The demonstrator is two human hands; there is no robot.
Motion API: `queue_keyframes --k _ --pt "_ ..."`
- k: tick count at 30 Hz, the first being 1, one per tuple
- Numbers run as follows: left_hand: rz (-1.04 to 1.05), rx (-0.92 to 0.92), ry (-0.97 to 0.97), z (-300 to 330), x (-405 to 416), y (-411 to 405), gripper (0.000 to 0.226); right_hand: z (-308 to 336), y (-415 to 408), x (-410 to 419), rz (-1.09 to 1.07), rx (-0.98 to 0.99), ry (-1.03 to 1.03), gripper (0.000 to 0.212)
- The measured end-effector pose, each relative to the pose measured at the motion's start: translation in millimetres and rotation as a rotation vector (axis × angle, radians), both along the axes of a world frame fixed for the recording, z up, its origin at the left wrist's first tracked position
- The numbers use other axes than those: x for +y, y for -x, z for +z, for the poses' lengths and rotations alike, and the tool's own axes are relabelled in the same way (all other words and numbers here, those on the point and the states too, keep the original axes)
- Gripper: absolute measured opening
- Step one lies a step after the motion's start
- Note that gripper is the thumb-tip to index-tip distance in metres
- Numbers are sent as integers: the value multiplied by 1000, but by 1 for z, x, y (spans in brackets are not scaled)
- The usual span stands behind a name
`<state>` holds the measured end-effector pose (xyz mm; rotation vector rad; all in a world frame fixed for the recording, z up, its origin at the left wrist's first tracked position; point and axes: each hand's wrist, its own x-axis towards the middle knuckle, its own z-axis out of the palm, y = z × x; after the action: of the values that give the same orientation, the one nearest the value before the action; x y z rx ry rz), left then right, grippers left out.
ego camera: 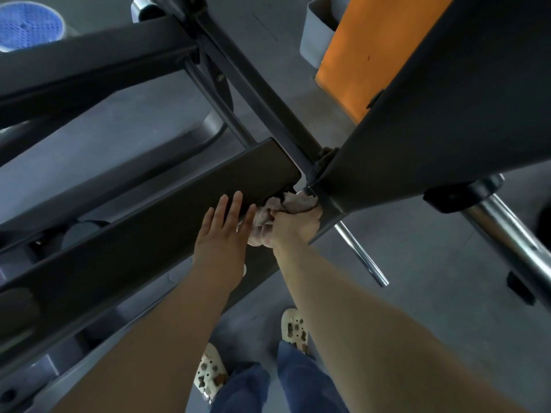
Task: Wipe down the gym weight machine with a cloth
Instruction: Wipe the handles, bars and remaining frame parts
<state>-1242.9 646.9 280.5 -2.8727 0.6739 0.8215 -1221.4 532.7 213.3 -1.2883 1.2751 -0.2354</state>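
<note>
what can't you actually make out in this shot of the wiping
Head view only:
- Right hand fingers: wrapped in the cloth and tucked against the black frame, so the grip is mostly hidden.
- The spot being wiped: covered by the cloth.
- Left hand palm: faces the black pad, so contact cannot be confirmed.
- Blue disc: cut off by the left edge.
- Chrome bar upper end: hidden behind the frame.

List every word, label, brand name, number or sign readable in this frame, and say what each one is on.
None: no readable text shows anywhere in this view.
Black frame bars of the weight machine: plain, no label or brand visible.
Orange panel: only a small dark mark, not lettering.
Cloth gripped by the right hand: no print.
Left hand rests flat on the bar.
Shoes: brown decorations, no words.
</note>
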Motion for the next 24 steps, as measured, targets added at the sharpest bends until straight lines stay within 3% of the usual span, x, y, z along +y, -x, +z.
queue_keyframes --k 1,3,5,6,7,9,12,17,19,21,24 --pt "-3 3 0 0 1 0 99 0 2 -1 -13 -16 -107 22" --pt "-7 3 3 -1 2 0 98 -2 9 -7 -18 -24 -120 17" --pt "-14 -7 9 -2 3 -1 96 8 17 -6 -1 122 15 10" --pt "-19 -13 11 -2 4 -1 96 10 20 -6 101 132 183 15" --pt "-24 -19 13 -3 4 -2 95 3 19 -12 223 112 345 39" --pt "-38 -35 11 -3 5 -2 93 -5 18 -16 282 85 221 81" --pt "-44 -50 5 -3 4 -1 92 2 12 -20 252 19 135 101" --pt "-24 -34 10 -3 2 -1 95 14 14 3 255 75 245 79" --pt "-8 -29 40 -3 1 -1 93 17 15 6 186 62 190 50" --pt "12 -14 73 -3 2 -1 94 31 16 4 33 88 -66 30" --pt "50 46 142 -1 5 0 94 64 21 2 -128 108 -232 33"
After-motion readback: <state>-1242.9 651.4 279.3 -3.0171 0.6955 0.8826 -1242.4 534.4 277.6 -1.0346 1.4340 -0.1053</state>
